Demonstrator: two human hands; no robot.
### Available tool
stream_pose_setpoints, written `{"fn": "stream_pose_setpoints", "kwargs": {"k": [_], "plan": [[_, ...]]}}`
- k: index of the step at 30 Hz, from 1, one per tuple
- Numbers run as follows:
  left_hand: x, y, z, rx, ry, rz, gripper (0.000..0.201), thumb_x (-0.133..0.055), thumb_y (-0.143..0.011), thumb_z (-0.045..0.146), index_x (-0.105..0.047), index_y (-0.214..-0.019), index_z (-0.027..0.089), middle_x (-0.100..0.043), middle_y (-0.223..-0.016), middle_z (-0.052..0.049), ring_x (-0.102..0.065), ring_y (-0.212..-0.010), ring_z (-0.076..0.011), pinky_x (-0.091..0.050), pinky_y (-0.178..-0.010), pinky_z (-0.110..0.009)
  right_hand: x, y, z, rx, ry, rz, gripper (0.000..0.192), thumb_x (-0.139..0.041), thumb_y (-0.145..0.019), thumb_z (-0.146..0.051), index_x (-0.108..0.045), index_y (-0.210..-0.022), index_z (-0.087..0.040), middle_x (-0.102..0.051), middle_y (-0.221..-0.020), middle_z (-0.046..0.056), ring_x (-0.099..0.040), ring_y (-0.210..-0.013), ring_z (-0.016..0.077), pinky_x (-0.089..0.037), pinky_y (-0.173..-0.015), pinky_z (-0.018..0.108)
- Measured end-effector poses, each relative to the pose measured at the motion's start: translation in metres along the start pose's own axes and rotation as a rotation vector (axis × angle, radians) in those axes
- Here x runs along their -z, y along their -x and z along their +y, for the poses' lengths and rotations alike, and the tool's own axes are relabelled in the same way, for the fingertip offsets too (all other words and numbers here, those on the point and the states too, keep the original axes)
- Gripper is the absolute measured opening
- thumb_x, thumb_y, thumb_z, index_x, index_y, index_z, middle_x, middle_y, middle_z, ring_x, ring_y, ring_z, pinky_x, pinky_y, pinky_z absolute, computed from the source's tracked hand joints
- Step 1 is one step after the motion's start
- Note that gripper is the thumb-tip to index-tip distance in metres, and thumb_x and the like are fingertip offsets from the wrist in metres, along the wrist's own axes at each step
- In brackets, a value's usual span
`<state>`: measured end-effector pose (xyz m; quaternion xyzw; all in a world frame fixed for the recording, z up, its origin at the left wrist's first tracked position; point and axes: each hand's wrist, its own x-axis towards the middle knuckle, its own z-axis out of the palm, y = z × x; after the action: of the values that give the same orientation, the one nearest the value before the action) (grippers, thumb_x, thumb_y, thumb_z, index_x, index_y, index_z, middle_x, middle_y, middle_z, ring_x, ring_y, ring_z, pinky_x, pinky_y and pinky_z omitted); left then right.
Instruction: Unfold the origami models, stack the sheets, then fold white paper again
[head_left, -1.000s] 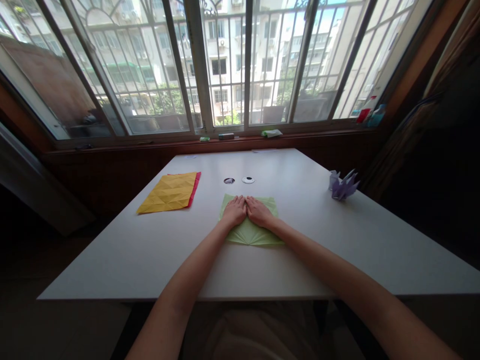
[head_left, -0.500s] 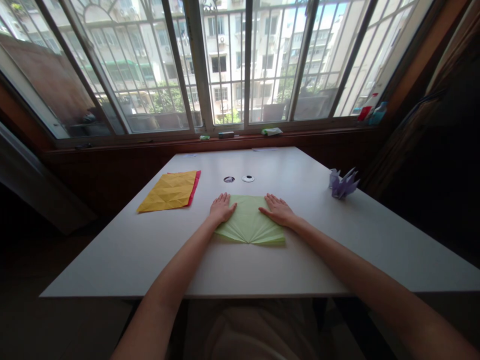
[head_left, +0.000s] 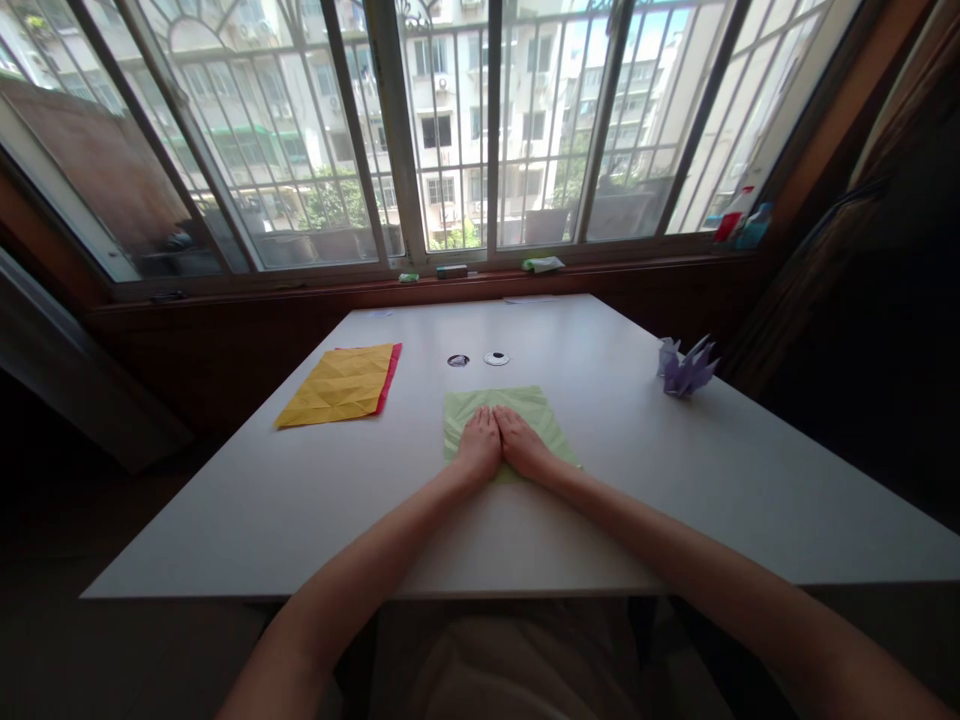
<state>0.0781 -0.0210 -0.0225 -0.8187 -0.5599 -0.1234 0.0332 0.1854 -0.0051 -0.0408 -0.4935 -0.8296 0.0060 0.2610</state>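
A light green sheet of creased paper [head_left: 545, 417] lies on the white table in front of me. My left hand [head_left: 480, 445] rests flat on its middle, fingers stretched out and pointing away from me. Right beside it, my right hand [head_left: 523, 446] also presses flat on the paper, and the two hands touch along their inner edges. Both hands hide the centre of the sheet and part of its near edge. Neither hand grips anything.
On the left of the table [head_left: 247, 510] lies yellow creased paper [head_left: 341, 382] over a red sheet [head_left: 389, 380]. Folded purple paper pieces [head_left: 688, 368] stand at the right. Two round holes are beyond the green paper, one with a white cover [head_left: 496, 359]. A barred window is behind.
Both hands have moved inward from the paper's left and right sides to its middle, where they now meet. The green sheet's near edge, fanned up before, now lies flatter.
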Motion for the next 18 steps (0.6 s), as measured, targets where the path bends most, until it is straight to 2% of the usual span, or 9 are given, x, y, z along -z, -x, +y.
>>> {"fn": "stream_pose_setpoints", "kwargs": {"k": [4, 8, 12, 14, 16, 18], "plan": [[-0.008, 0.013, -0.003, -0.021, 0.027, 0.015, 0.046, -0.025, -0.088, 0.020, -0.037, -0.128, 0.002, -0.038, -0.136, -0.016, -0.030, -0.129, -0.0209, -0.026, -0.107, -0.036, -0.001, 0.013, -0.006, -0.012, 0.060, -0.040, 0.046, -0.028, -0.081, -0.014, -0.047, -0.122, -0.002, -0.047, -0.128, 0.020, -0.040, -0.123, 0.0227, -0.029, -0.105, 0.039], [-0.002, 0.015, -0.007, 0.019, 0.039, -0.036, 0.048, -0.027, -0.089, 0.026, -0.035, -0.130, 0.003, -0.033, -0.139, -0.015, -0.027, -0.131, -0.0215, -0.023, -0.108, -0.035, 0.015, 0.017, -0.003, -0.070, 0.179, -0.151, 0.049, -0.030, -0.085, -0.026, -0.044, -0.125, 0.001, -0.040, -0.134, 0.020, -0.032, -0.128, 0.0252, -0.024, -0.107, 0.038], [0.007, 0.020, -0.008, 0.013, 0.035, -0.058, 0.049, -0.029, -0.088, 0.032, -0.036, -0.130, 0.006, -0.033, -0.140, -0.013, -0.028, -0.130, -0.0212, -0.023, -0.107, -0.033, 0.026, 0.021, 0.006, -0.106, 0.185, -0.252, 0.059, -0.028, -0.087, -0.042, -0.037, -0.131, -0.002, -0.031, -0.140, 0.018, -0.024, -0.132, 0.0246, -0.020, -0.108, 0.037], [0.016, 0.023, -0.009, -0.006, -0.002, -0.032, 0.047, -0.032, -0.088, 0.035, -0.043, -0.125, 0.009, -0.042, -0.134, -0.014, -0.036, -0.125, -0.0231, -0.029, -0.103, -0.035, 0.031, 0.020, 0.009, -0.099, 0.179, -0.297, 0.060, -0.027, -0.088, -0.045, -0.035, -0.133, -0.006, -0.030, -0.142, 0.015, -0.023, -0.132, 0.0244, -0.021, -0.107, 0.039], [0.028, 0.023, -0.011, 0.010, -0.065, -0.019, 0.044, -0.033, -0.087, 0.040, -0.055, -0.110, 0.009, -0.056, -0.116, -0.016, -0.050, -0.110, -0.0261, -0.038, -0.093, -0.038, 0.036, 0.015, 0.009, -0.104, 0.204, -0.299, 0.057, -0.029, -0.088, -0.044, -0.036, -0.132, -0.008, -0.031, -0.141, 0.015, -0.025, -0.131, 0.0264, -0.021, -0.106, 0.042], [0.039, 0.021, -0.013, 0.055, -0.100, -0.051, 0.044, -0.033, -0.087, 0.041, -0.062, -0.094, 0.010, -0.062, -0.097, -0.016, -0.058, -0.094, -0.0264, -0.044, -0.081, -0.038, 0.041, 0.008, 0.006, -0.090, 0.243, -0.261, 0.050, -0.031, -0.088, -0.035, -0.041, -0.128, -0.008, -0.036, -0.138, 0.016, -0.030, -0.128, 0.0279, -0.022, -0.104, 0.043]]}}
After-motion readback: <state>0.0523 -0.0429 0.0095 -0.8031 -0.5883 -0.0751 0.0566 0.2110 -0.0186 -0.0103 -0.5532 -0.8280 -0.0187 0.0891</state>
